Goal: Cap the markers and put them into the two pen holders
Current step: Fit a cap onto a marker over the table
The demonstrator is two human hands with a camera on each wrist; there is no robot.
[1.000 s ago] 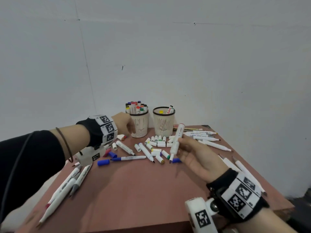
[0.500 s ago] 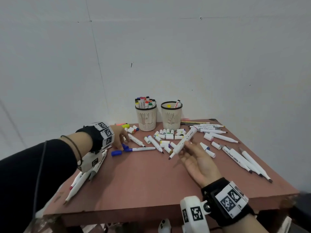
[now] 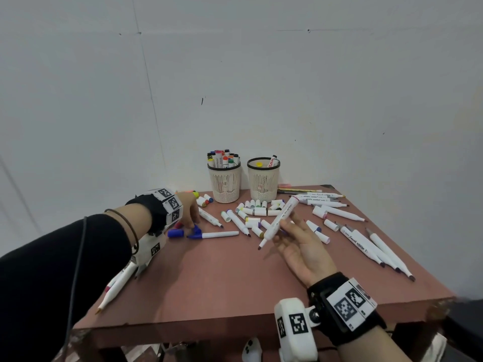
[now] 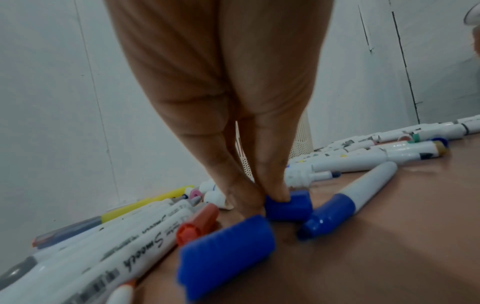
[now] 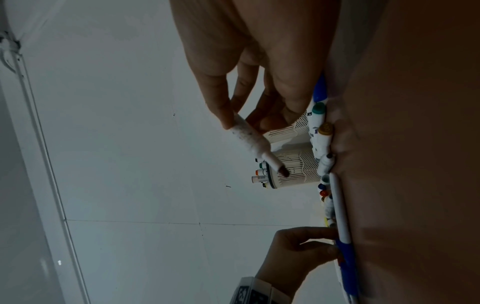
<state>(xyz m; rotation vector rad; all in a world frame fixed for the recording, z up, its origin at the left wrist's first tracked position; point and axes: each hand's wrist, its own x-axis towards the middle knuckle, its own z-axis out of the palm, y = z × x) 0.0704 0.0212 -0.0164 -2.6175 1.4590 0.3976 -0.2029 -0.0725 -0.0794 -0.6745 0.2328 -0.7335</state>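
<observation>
right hand: the right hand [image 3: 300, 246] sits nearest, palm up above the table [image 3: 222, 283], fingers pinching a white marker [image 3: 279, 223] near its middle; its dark tip is bare and points down toward the person, far end raised

left hand: the left hand [image 3: 187, 210] is farther back on the left, fingertips [image 4: 275, 195] pressed on a small blue cap [image 4: 288, 205] lying on the table; whether it is pinched or only touched, cannot tell

near left hand: a second, bigger blue cap [image 4: 226, 253], a red cap [image 4: 197, 224] and a blue-ended pen [image 3: 213, 234] lie close by

done so far: at the back, the left holder [image 3: 224, 184] stands packed with capped markers; the right holder [image 3: 263, 182] shows only a couple

left to do: most of it, by my reckoning; uncapped white markers lie along the right edge [image 3: 376, 246], near the left edge [image 3: 117, 283] and mid-table, and a heap of loose caps [image 3: 258, 209] sits just in front of the holders

in the way: the cap heap and strewn markers crowd the approach to both holders; matching a cap's colour to the held marker looks like the slow part, and the full left holder probably has little room

beyond: plain white wall [image 3: 235, 87] behind the table; some pencils [image 3: 298, 190] lie beside the right holder
</observation>
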